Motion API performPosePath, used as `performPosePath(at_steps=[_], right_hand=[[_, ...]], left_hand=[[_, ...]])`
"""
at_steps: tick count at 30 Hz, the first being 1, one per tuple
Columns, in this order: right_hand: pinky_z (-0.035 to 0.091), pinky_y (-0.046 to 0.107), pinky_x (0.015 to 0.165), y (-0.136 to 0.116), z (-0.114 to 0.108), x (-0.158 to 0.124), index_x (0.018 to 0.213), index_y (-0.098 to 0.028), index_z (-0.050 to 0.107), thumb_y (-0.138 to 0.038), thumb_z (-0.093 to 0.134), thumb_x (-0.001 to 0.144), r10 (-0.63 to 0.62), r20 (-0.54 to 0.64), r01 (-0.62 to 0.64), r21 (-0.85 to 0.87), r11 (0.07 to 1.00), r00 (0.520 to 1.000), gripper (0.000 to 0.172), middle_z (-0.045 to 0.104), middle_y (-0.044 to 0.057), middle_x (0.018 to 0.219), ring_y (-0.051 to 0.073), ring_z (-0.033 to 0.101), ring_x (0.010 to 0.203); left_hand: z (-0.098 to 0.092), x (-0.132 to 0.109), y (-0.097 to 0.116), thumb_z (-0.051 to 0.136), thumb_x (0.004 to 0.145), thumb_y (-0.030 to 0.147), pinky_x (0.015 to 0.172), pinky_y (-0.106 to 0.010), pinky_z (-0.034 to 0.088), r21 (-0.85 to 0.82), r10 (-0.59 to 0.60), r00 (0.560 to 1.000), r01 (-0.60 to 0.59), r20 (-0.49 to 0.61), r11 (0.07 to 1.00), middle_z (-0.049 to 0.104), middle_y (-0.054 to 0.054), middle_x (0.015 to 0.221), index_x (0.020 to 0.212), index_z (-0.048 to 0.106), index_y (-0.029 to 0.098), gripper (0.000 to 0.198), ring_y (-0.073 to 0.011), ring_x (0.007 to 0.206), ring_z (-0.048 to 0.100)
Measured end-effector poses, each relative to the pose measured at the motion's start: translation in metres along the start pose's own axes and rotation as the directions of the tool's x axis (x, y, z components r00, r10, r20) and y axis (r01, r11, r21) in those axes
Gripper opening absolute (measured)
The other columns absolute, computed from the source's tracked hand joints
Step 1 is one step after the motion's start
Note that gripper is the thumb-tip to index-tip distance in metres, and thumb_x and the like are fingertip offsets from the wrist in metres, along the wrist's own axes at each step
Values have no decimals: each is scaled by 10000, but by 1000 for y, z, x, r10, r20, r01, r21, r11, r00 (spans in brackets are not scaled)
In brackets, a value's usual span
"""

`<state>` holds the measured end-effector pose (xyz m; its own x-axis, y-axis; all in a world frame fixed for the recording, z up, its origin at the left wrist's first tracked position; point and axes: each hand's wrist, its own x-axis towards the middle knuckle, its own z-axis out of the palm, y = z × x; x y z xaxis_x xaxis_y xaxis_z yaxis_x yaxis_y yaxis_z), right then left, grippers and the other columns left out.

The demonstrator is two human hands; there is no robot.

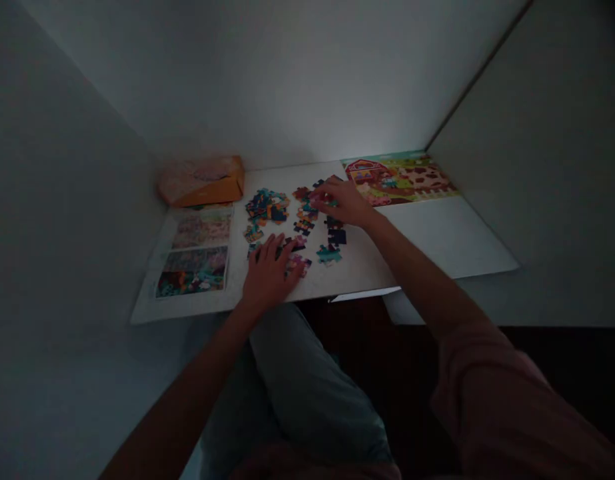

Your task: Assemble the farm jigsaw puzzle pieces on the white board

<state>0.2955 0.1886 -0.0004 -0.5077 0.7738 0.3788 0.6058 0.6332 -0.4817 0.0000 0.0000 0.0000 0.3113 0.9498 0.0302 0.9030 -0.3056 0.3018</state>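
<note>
left hand point(268, 275), fingers spread, touches jigsaw pieces point(306, 213); right hand point(341, 203) curls over more, any grip unclear.

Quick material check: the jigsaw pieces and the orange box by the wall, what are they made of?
The jigsaw pieces look like die-cut cardboard with a printed matte face, judging by their flat shapes; dim light hides their edges. The orange box seems to be matte folded paperboard, given its creased corners, though that's hedged.
</note>
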Motion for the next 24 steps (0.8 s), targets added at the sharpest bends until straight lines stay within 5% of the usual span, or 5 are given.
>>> performPosePath(at_steps=[5,9,16,20,24], right_hand=[[439,753,1328,44,37,0,1478,-329,938,-759,856,1135,-53,98,54,-6,999,994,555,819,198,1673,465,633,1543],[351,841,1338,51,37,-3,1339,-385,961,-945,857,1059,-72,92,62,109,992,993,635,815,168,1699,508,602,1574],[372,833,1355,64,31,-2,1285,-406,944,-855,890,1060,-68,52,59,159,986,996,505,844,123,1654,482,666,1555],[352,845,1364,66,37,0,1369,-399,947,-864,853,1068,-63,64,52,164,985,996,562,836,139,1681,501,656,1601],[339,873,1362,65,42,2,1349,-453,949,-884,834,1076,-60,39,52,175,983,997,523,854,107,1670,510,641,1601]], left_hand=[[-4,-1,4,676,1245,591,1568,-712,428,-1,-61,998,61,11,998,576,16,2023,1924,599,604,683,-374,1947,448],[-3,-2,6,694,1242,571,1572,-720,415,-1,-84,996,84,1,996,573,18,2024,1901,635,589,661,-375,1941,459],[-8,-7,9,681,1234,580,1566,-736,390,37,-217,973,220,-77,975,670,13,1940,1803,714,603,570,-392,1918,469],[-21,22,21,681,1224,558,1511,-739,431,-7,-277,952,279,-133,960,743,-59,1827,1748,753,526,529,-441,1768,622],[-24,84,38,756,1209,642,1479,-743,414,39,-221,968,227,-116,973,755,-168,1743,1628,822,328,527,-495,1722,614]])
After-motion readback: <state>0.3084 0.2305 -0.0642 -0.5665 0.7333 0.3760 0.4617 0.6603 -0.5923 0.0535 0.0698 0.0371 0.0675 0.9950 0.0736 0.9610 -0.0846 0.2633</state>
